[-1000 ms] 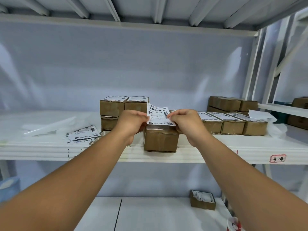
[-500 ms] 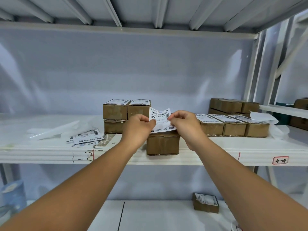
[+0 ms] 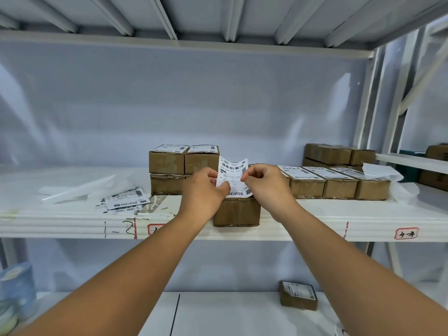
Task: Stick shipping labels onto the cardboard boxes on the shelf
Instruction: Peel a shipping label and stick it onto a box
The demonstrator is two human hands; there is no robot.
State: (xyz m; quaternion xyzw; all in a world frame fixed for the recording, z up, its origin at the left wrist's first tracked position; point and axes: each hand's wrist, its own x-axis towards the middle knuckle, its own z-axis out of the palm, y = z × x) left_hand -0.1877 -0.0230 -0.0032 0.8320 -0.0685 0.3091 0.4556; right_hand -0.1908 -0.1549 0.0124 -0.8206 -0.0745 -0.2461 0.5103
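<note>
Above front box (image 3: 236, 212), left hand (image 3: 206, 190) and right hand (image 3: 264, 183) pinched one label (image 3: 232, 170), not yet stuck; box row (image 3: 334, 181) right of them was labelled.

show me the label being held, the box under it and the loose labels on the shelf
held label (image 3: 232, 169), head view, printed face below the barcode
front box (image 3: 238, 212), head view, its brown front face
loose labels (image 3: 127, 199), head view, top sheet of the pile
</note>
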